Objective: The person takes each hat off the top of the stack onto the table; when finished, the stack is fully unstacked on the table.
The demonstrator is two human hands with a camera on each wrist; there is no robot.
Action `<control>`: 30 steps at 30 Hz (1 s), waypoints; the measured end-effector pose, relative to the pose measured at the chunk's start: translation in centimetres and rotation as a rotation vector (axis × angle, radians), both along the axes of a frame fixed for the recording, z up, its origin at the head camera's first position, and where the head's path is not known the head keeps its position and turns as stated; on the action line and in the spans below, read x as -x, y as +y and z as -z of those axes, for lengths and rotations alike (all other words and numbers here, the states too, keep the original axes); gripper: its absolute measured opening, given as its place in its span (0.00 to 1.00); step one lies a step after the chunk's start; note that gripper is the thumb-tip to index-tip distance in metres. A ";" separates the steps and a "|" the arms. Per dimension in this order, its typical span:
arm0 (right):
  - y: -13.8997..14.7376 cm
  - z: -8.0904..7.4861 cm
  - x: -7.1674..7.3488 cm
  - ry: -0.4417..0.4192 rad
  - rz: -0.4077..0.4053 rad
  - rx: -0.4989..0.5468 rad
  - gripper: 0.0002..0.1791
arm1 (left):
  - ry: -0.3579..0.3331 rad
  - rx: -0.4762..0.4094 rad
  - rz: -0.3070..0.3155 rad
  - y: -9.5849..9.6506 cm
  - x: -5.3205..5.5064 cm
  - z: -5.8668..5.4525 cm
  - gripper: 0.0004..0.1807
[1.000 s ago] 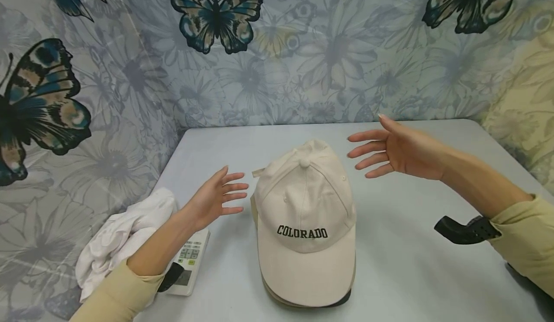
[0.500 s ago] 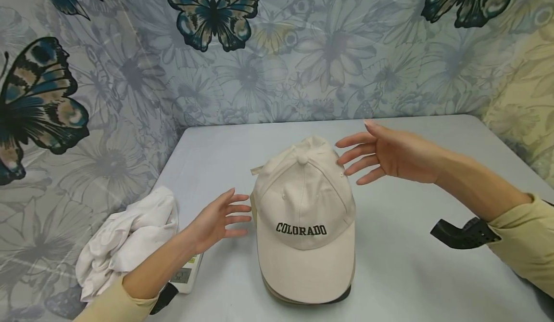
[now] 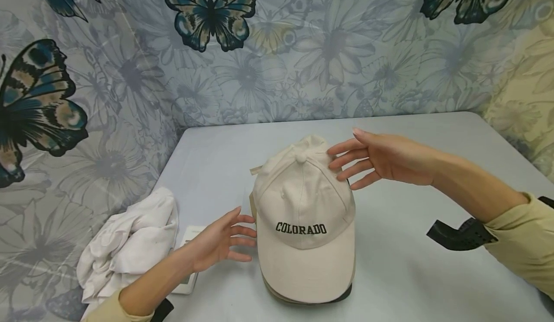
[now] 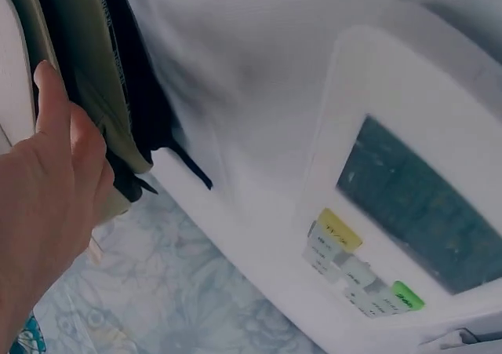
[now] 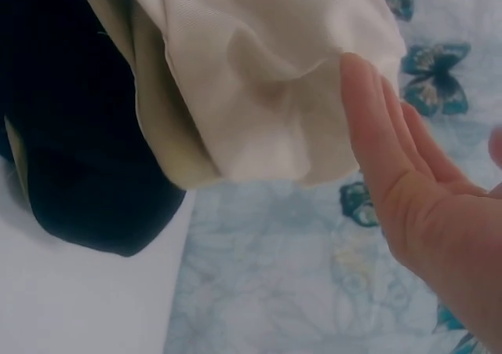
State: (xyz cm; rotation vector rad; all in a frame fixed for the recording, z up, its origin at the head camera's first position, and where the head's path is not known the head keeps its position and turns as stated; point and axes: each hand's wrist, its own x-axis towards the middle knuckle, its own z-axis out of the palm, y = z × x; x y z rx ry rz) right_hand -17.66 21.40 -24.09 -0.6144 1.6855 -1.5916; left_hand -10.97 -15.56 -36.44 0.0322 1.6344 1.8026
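A cream baseball cap (image 3: 305, 269) marked COLORADO sits on top of a stack of caps, brim toward me. Under it, an olive cap (image 5: 161, 130) and a dark cap (image 5: 86, 166) show in the right wrist view; how many caps there are is hidden. Fingers extended, my left hand (image 3: 216, 242) is at the stack's left side, fingertips by the cap edges. The right hand (image 3: 376, 157) has its relaxed fingertips at the upper right of the cream cap's crown. Neither hand is curled round a cap. Whether the fingertips press the cloth, I cannot tell.
A crumpled white cloth (image 3: 138, 240) lies at the table's left edge. Beside it, partly behind my left forearm, is a white device (image 4: 361, 79) with a screen and keys. The white table (image 3: 415, 274) meets butterfly-patterned fabric (image 3: 268, 86) at the back and left.
My left hand has come down toward me and right, reaching the stack's side and covering more of the white device. The right hand has moved left onto the cap's crown. The caps stay in place.
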 end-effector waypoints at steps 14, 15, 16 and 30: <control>-1.0 0.0 -1.4 0.044 0.073 -0.062 0.22 | -0.028 -0.029 0.086 0.0 -0.9 0.3 0.42; -1.2 0.0 -1.5 0.058 0.097 -0.084 0.22 | -0.028 -0.035 0.084 0.0 -0.9 0.2 0.42; -1.5 -0.1 -1.7 0.071 0.116 -0.107 0.23 | -0.026 -0.042 0.082 -0.1 -0.9 0.2 0.42; -2.9 0.3 -1.8 0.175 0.201 -0.189 0.27 | -0.037 -0.101 0.056 -0.2 -1.1 -0.5 0.38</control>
